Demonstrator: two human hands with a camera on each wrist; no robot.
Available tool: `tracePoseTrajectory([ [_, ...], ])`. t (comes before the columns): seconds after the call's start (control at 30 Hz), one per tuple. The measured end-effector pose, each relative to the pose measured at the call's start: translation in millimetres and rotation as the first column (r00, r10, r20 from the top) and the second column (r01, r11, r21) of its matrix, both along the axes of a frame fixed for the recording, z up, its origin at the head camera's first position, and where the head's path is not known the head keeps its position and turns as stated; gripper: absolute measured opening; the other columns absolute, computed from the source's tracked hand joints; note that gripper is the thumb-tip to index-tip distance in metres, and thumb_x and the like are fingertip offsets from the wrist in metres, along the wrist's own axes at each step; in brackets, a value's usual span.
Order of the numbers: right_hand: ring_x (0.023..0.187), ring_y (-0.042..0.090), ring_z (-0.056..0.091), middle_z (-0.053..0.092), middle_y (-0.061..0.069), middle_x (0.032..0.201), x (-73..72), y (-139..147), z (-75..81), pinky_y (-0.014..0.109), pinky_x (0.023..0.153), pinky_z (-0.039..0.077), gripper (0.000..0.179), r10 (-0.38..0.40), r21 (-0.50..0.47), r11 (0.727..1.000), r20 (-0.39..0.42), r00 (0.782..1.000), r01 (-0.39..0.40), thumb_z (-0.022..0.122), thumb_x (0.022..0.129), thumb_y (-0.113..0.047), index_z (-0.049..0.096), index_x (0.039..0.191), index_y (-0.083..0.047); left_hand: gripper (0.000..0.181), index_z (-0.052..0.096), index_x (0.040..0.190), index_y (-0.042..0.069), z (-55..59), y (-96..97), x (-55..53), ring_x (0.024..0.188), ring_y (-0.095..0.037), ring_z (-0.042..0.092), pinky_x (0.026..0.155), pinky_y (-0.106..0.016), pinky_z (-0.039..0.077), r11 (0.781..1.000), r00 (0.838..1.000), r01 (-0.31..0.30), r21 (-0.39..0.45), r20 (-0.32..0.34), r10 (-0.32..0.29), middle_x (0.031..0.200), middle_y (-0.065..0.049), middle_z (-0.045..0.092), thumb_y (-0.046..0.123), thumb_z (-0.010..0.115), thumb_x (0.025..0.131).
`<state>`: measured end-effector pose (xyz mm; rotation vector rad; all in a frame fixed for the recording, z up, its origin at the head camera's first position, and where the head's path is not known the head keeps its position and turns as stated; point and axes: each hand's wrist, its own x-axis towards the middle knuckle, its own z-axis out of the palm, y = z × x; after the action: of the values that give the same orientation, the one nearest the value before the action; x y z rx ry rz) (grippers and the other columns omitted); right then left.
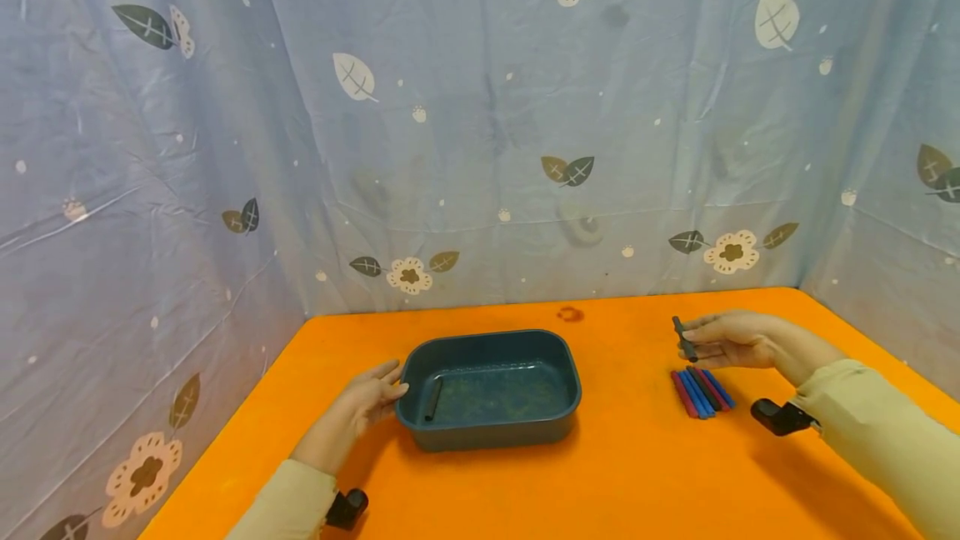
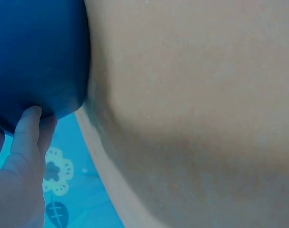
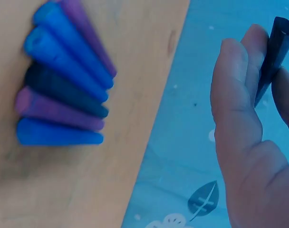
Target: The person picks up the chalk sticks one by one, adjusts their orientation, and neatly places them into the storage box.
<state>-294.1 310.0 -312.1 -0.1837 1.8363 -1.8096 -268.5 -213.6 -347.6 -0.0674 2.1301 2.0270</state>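
Observation:
A dark teal rectangular basin [image 1: 491,437] sits on the orange table in the head view. Fingers of my left hand [image 1: 363,398] lie fairly straight against its left end; the left wrist view shows fingertips [image 2: 33,111] on the outer wall. Inside the basin, near that end, lies one dark stick [image 1: 433,400]. My right hand [image 1: 738,338] pinches a black crayon-like stick [image 1: 685,340] between thumb and fingers, raised above the table. Just below it is a row of similar sticks [image 1: 701,392] in blue, black and reddish purple, fanned out in the right wrist view.
The orange table [image 1: 622,473] reaches back to a light blue curtain [image 1: 450,140] with leaves and flowers, which also hangs on both sides. A reddish ring mark [image 1: 570,314] shows near the table's back edge. Black wrist devices [image 1: 780,417] hang under both sleeves.

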Motion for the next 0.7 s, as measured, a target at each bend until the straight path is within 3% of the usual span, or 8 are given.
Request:
tracePoseTrajectory([
  [0.27,0.092,0.017,0.065,0.065,0.007,0.1,-3.3,-21.6,4.4,0.036,0.089,0.051,0.016,0.028,-0.012,1.0,-0.012,1.0,-0.028,0.049,0.101,-0.006,0.05,0.116,0.0,0.067,0.011,0.152,-0.008,0.2,0.3,0.5,0.121,-0.032,0.052,0.086,-0.031,0.051,1.0,1.0,-0.006,-0.005,0.001,0.006,0.155,-0.029,0.017,-0.006,0.05,0.097],
  [0.47,0.09,0.016,0.065,0.065,0.007,0.1,-5.8,-38.4,5.7,0.036,0.088,0.052,0.027,0.023,-0.02,1.0,-0.004,1.0,-0.024,0.046,0.102,-0.006,0.041,0.126,0.006,0.067,0.012,0.152,-0.008,0.3,-0.5,0.1,0.112,-0.025,0.058,0.085,-0.031,0.052,1.0,1.0,-0.007,-0.005,0.001,0.007,0.155,-0.03,0.018,-0.007,0.05,0.097],
  [0.7,0.092,0.017,0.065,0.066,0.007,0.099,-9.0,-58.3,8.4,0.034,0.088,0.052,0.018,0.026,-0.028,0.999,0.003,1.0,-0.026,0.045,0.103,-0.006,0.048,0.119,0.002,0.066,0.013,0.152,-0.008,-1.1,0.0,-1.0,0.125,-0.039,0.048,0.088,-0.034,0.051,1.0,1.0,-0.012,0.0,0.001,0.012,0.154,-0.03,0.019,-0.007,0.051,0.097],
])
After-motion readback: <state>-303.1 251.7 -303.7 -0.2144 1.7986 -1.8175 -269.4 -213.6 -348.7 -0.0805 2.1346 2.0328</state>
